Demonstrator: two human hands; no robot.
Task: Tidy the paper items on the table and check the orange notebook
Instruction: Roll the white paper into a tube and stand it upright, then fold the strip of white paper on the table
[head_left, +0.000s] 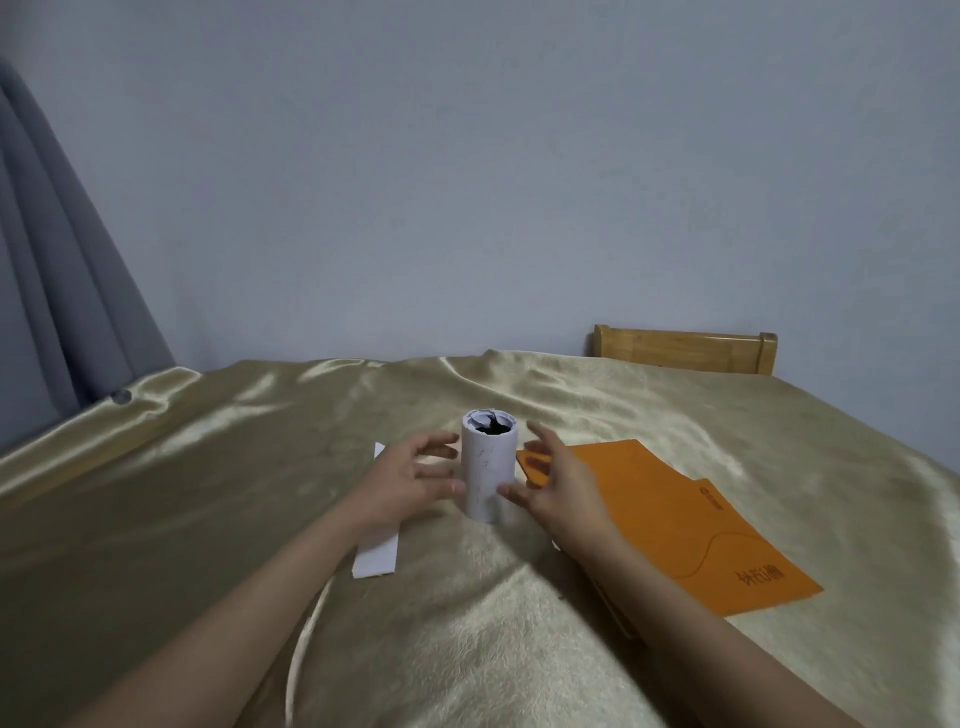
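A white rolled paper tube (488, 465) stands upright in the middle of the table, its top end dark inside. My left hand (410, 478) is just left of it with fingers spread, fingertips close to the tube. My right hand (558, 486) is just right of it, fingers also apart, the thumb near the tube's lower part. Neither hand clearly grips it. The orange notebook (675, 525) lies flat and closed to the right, partly under my right hand. A folded white paper strip (376, 553) lies flat under my left wrist.
A gold satin cloth (208, 493) with folds covers the table. A wooden chair back (683, 348) stands behind the far right edge. A grey curtain (57, 270) hangs at the left, and a plain wall is behind.
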